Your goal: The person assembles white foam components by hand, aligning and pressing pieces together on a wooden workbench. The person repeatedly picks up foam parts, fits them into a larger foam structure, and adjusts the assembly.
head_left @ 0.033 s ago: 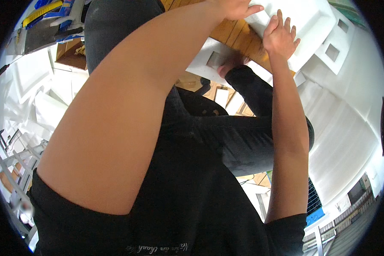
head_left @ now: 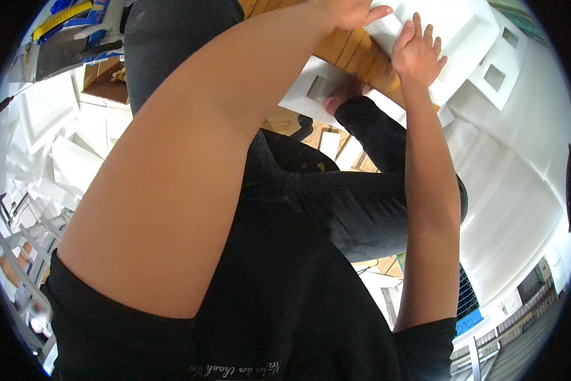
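Note:
My right hand [head_left: 418, 58] rests with spread fingers at the edge of a white moulded foam piece [head_left: 466, 28] with a raised rim and recess. The hand is open and grips nothing. At the top edge, my left hand [head_left: 354, 11] is partly cut off. Its thumb stretches out toward the foam's left side, so it looks open, though its other fingers are largely out of the picture. Both hands are above a brown slatted wooden surface [head_left: 355, 54], on which the foam piece lies.
Flat white foam with square cutouts [head_left: 493, 77] lies right of the moulded piece, near wide white sheeting [head_left: 495, 190]. My bare foot [head_left: 341, 98] is below the wooden surface, by another white piece [head_left: 304, 89]. A cardboard box [head_left: 104, 82] and a yellow-handled tool [head_left: 60, 22] are at left.

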Available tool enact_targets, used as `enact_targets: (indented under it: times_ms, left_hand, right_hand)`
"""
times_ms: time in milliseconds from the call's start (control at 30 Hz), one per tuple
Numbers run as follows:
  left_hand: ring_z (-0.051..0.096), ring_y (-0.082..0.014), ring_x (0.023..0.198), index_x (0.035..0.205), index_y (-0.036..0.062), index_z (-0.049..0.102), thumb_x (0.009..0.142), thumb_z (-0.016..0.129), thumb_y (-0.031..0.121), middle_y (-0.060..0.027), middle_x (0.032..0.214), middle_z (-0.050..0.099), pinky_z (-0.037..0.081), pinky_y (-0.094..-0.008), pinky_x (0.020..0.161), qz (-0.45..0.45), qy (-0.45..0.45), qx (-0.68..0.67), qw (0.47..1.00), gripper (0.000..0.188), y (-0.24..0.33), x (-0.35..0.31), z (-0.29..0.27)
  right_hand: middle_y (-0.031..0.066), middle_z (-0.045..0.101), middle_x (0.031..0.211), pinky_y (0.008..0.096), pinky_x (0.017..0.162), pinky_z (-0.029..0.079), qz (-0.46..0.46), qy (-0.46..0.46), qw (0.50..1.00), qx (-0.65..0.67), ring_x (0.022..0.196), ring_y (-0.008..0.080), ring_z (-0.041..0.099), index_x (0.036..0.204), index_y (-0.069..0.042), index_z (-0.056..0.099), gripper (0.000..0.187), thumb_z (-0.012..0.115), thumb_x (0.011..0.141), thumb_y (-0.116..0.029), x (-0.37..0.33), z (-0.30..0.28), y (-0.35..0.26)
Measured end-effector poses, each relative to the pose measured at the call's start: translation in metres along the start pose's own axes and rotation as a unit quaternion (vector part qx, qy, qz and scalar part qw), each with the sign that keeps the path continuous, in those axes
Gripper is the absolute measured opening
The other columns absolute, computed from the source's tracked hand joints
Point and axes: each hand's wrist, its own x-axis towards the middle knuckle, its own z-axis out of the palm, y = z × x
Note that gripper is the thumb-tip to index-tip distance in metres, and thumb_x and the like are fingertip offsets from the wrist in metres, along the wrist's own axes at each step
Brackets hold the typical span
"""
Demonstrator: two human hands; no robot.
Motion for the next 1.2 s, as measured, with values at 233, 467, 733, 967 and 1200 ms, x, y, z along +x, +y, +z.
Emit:
enact_targets:
  times_ms: [233,467,733,967,1200]
  left_hand:
    - [0.028,-0.0431,0.152,0.157,0.0046,0.039,0.101,0.048,0.055,-0.0248,0.163,0.033,0.015,-0.0535,0.126,-0.031,-0.025,-0.048,0.998,0.076,-0.002,0.003,0.0]
    - [0.025,-0.0383,0.155,0.162,0.0188,0.034,0.1,0.053,0.059,-0.0172,0.169,0.024,0.019,-0.0515,0.127,-0.091,-0.053,-0.093,0.99,0.076,-0.011,0.016,0.001]
    - [0.038,-0.0447,0.144,0.157,0.0018,0.035,0.084,0.083,0.033,-0.0311,0.154,0.041,0.028,-0.0526,0.121,-0.284,0.307,-0.255,0.872,0.093,-0.063,0.023,-0.011]
    - [0.053,-0.0375,0.127,0.143,0.0002,0.046,0.08,0.089,0.024,-0.0253,0.135,0.056,0.043,-0.0469,0.107,-0.394,0.284,-0.323,0.812,0.08,-0.073,0.01,0.03]
    - [0.053,-0.0355,0.124,0.14,0.0002,0.048,0.085,0.086,0.025,-0.0231,0.134,0.056,0.043,-0.0482,0.107,-0.362,0.272,-0.397,0.798,0.072,-0.066,0.008,0.018]
  right_hand:
    - [0.0112,0.037,0.165,0.0661,0.123,0.019,0.002,-0.006,1.0,-0.007,0.151,0.0411,0.032,0.16,-0.03,0.039,0.061,0.02,0.107,-0.055,-0.001,0.003,0.004]
    - [0.014,0.038,0.164,0.0686,0.122,0.014,0.025,-0.063,0.998,0.012,0.152,0.0422,0.031,0.158,-0.028,0.042,0.063,0.021,0.107,-0.058,0.008,-0.011,-0.002]
    - [0.0155,0.035,0.165,0.0696,0.122,0.008,0.042,-0.052,0.997,0.031,0.154,0.041,0.028,0.157,-0.025,0.046,0.069,0.02,0.105,-0.063,0.028,-0.02,-0.059]
    - [0.0137,0.036,0.165,0.0682,0.123,0.012,-0.001,-0.029,0.999,0.014,0.152,0.0416,0.03,0.158,-0.026,0.044,0.063,0.018,0.107,-0.054,0.027,0.001,-0.064]
    - [0.0127,0.037,0.165,0.0672,0.123,0.015,0.01,-0.045,0.999,0.0,0.151,0.0426,0.033,0.158,-0.027,0.043,0.062,0.02,0.107,-0.054,0.03,-0.002,-0.062]
